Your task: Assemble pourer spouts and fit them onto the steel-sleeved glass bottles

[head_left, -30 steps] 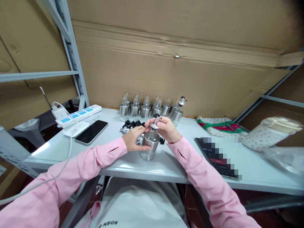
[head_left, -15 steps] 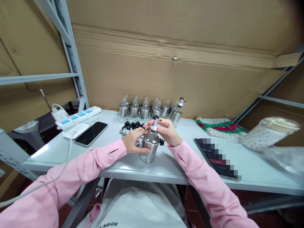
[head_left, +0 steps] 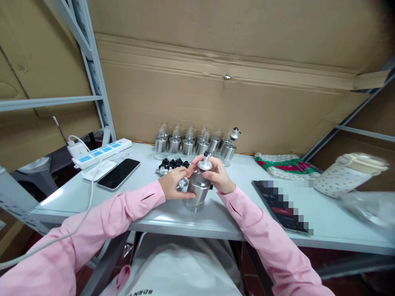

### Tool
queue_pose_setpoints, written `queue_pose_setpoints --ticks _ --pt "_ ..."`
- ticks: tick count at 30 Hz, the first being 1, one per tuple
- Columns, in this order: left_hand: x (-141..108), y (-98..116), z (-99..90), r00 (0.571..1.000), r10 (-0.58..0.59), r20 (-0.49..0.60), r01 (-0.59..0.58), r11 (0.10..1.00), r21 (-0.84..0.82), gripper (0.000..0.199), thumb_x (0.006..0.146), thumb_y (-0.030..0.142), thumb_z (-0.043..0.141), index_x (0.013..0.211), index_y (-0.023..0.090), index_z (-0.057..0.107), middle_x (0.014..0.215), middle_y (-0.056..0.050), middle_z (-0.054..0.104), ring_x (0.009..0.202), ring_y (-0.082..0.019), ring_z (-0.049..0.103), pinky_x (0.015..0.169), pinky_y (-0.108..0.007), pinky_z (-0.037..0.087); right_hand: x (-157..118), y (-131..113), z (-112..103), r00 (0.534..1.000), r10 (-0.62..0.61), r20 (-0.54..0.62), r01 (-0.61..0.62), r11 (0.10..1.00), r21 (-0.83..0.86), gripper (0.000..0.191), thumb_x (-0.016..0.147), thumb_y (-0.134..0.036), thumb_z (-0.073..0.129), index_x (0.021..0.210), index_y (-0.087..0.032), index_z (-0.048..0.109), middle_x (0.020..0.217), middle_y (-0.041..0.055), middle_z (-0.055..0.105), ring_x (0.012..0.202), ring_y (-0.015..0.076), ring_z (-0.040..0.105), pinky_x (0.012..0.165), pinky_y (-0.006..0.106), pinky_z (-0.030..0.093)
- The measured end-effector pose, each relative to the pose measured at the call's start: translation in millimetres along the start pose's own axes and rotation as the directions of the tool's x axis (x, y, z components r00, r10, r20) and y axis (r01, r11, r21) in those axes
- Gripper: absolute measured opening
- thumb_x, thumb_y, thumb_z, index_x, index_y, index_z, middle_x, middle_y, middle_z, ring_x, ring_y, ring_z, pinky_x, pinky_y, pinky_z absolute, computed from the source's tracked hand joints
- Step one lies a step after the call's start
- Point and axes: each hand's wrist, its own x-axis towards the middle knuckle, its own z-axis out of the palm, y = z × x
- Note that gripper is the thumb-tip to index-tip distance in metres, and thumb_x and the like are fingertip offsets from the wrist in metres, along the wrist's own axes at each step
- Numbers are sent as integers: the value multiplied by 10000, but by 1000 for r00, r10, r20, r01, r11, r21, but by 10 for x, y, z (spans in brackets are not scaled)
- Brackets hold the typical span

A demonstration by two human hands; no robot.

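A glass bottle with a metal band (head_left: 199, 192) stands near the table's front edge. On its neck sits a silver cap with a spout (head_left: 205, 164). My left hand (head_left: 176, 183) is wrapped round the bottle's left side, its index finger up by the cap. The fingers of my right hand (head_left: 220, 174) pinch the cap from the right. Black caps (head_left: 173, 163) and silver parts lie just behind my left hand. Several banded bottles (head_left: 188, 146) stand in rows at the back, and the rightmost one has a silver spout top (head_left: 235, 133).
On the left of the table (head_left: 148, 205) are a power strip (head_left: 101, 152), a phone (head_left: 119, 174) and a white charging pad (head_left: 98, 169) with a cable. To the right lie another phone (head_left: 277, 205), a patterned cloth (head_left: 285, 166), a dotted container (head_left: 348, 174) and a plastic bag (head_left: 370, 207).
The bottle and its cap have shifted slightly right. The spout on the cap has turned, and my right hand's fingers have moved round the cap.
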Motion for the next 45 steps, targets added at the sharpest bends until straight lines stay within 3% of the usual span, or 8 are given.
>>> queue_pose_setpoints --ticks 9,15,19,26,33,37,41,45 --pt "-12 -15 -6 999 0 46 0 1000 6 564 695 614 543 989 133 559 967 -124 608 918 -251 568 839 -373 452 12 9 -219 973 75 217 -54 993 -102 465 656 -420 633 1021 -134 605 1052 122 626 1012 259 558 826 365 447" --pt "2 19 -17 999 15 31 -15 1000 -2 594 712 637 506 981 112 574 976 -149 608 869 -240 569 790 -364 455 -8 -87 -410 862 228 453 -128 962 -240 658 587 -379 745 1172 -174 525 1215 111 523 1156 224 466 996 385 332" --pt "12 51 -43 999 31 26 -31 999 15 636 716 644 498 1025 92 561 854 -120 608 780 -214 557 733 -338 462 -32 -61 -466 841 276 465 -140 942 -306 758 544 -319 787 1225 -189 479 1257 110 485 1187 202 437 1028 367 302" --pt "2 36 -37 999 14 42 -16 999 47 590 725 654 474 906 106 597 890 -132 610 827 -219 560 753 -340 449 -9 -83 -414 859 322 399 -176 916 -360 664 535 -295 790 1141 -180 546 1236 102 500 1141 192 479 1008 362 331" --pt "28 62 -67 998 45 -44 -41 994 97 486 821 572 395 864 136 605 844 -99 637 798 -192 573 738 -317 430 -9 -108 -457 922 313 229 -244 927 -284 618 453 -277 830 1016 -152 608 1046 86 631 1002 227 579 939 396 403" --pt "35 69 -114 990 32 -137 -15 992 122 375 883 437 352 887 151 594 812 -66 654 815 -176 576 752 -309 419 -7 -126 -607 982 109 -152 -141 964 -224 474 535 -348 787 953 -180 640 1048 76 647 1022 237 580 942 389 412" --pt "40 57 -129 980 24 -198 14 982 186 303 881 369 373 858 157 589 801 -53 658 809 -168 575 743 -310 408 28 -77 -838 837 -157 -525 -63 925 -376 442 616 -378 722 1009 -208 612 1091 65 629 1028 225 577 911 388 440" --pt "42 52 -125 979 61 -194 -13 971 240 285 880 347 373 847 158 583 787 -48 656 789 -161 573 728 -305 399 53 96 -1083 665 -353 -658 -145 803 -578 549 559 -369 743 1048 -179 579 1080 95 623 936 215 602 852 393 469"
